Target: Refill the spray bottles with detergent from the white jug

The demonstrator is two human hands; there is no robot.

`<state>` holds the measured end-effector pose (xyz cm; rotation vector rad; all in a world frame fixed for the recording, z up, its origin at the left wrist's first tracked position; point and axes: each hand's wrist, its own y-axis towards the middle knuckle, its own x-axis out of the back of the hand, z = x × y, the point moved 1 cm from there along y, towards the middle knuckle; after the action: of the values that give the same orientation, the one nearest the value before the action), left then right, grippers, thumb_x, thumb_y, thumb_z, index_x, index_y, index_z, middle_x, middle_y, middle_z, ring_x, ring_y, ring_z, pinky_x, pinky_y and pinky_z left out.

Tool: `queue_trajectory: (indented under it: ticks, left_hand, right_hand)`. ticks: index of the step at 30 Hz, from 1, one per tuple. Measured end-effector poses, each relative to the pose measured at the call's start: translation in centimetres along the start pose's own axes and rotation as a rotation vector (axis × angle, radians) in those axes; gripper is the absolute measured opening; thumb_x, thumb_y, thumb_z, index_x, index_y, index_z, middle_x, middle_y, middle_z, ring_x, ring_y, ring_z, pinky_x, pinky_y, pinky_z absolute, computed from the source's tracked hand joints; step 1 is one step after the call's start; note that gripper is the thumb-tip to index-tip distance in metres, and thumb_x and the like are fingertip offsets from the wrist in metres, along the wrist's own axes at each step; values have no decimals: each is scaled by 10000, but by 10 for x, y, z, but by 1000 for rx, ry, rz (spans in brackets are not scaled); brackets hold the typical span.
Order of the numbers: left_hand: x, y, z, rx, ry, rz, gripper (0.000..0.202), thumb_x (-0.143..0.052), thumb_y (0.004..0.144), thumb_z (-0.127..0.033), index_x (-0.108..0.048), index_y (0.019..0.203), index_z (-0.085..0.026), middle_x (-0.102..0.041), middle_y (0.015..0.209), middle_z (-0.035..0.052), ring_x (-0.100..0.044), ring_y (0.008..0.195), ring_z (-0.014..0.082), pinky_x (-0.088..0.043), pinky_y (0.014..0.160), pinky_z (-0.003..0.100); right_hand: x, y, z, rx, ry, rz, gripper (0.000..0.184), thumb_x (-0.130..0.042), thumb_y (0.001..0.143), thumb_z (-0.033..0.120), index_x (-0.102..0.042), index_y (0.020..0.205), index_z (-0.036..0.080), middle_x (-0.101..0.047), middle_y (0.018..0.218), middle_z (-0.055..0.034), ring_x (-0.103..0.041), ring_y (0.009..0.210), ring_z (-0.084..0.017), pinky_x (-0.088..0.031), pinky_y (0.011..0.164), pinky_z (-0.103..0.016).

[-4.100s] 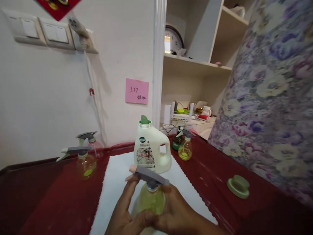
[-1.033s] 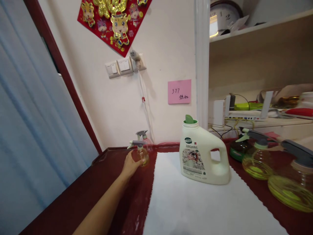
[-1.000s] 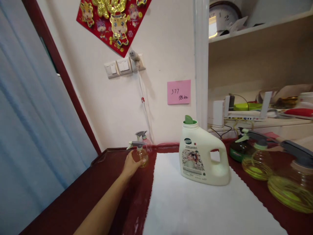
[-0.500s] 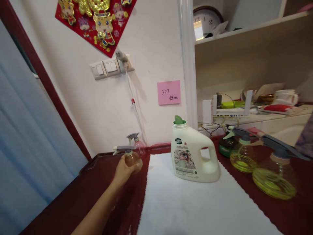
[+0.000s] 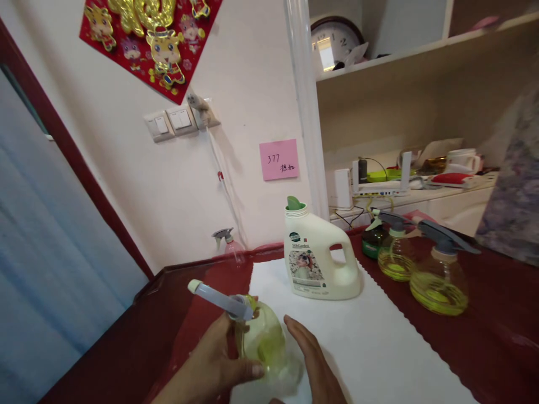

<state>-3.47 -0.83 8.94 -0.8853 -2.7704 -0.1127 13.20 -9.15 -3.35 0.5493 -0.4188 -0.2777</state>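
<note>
My left hand (image 5: 214,362) is wrapped round a clear spray bottle (image 5: 263,342) with a grey trigger head and a little green liquid, held tilted low over the near edge of the white cloth (image 5: 370,342). My right hand (image 5: 311,362) sits just right of the bottle, fingers stretched out, close to its side. A cream detergent jug (image 5: 315,258) with an open green spout stands upright on the cloth behind.
A pinkish spray bottle (image 5: 229,244) stands by the wall on the dark red table (image 5: 497,336). Two spray bottles with yellow-green liquid (image 5: 438,275) and a dark green one (image 5: 370,241) stand at the right. Shelves with a clock, router and cups lie behind. A person's floral sleeve (image 5: 514,196) is at the right edge.
My left hand has lifted the spray bottle from the far left by the wall and brought it close in front of me. My right hand has come into view beside it.
</note>
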Motion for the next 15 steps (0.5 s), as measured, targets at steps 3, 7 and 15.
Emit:
queue_trajectory:
  ticks: [3,7,15]
  left_hand:
    - [-12,-4,-1,11,-5,41,770,-910,566,-252,-618,1276,-303,-613,1348,91,-529,1283,376,-401,1087,542]
    - [-23,-2,-2,-33,-26,68,689,-904,569,-282,-664,1214,-294,-652,1279,82,-566,1225,371,-400,1086,529]
    - [-29,-2,8,-61,-51,44,731,-914,575,-386,-647,1252,-327,-628,1328,95,-528,1282,386,-352,1126,556]
  right_hand:
    - [-2,2,-6,-90,96,32,890,-720,766,204,-241,1515,234,-412,1544,-135,-405,1416,-289,-404,1132,-408]
    - [-4,7,-10,-189,207,79,948,-734,675,160,-263,1497,210,-422,1532,-160,-438,1394,-292,-416,1114,-416]
    - [-7,10,-7,-267,239,74,1096,-817,545,194,-259,1489,206,-439,1520,-191,-450,1377,-347,-418,1103,-465]
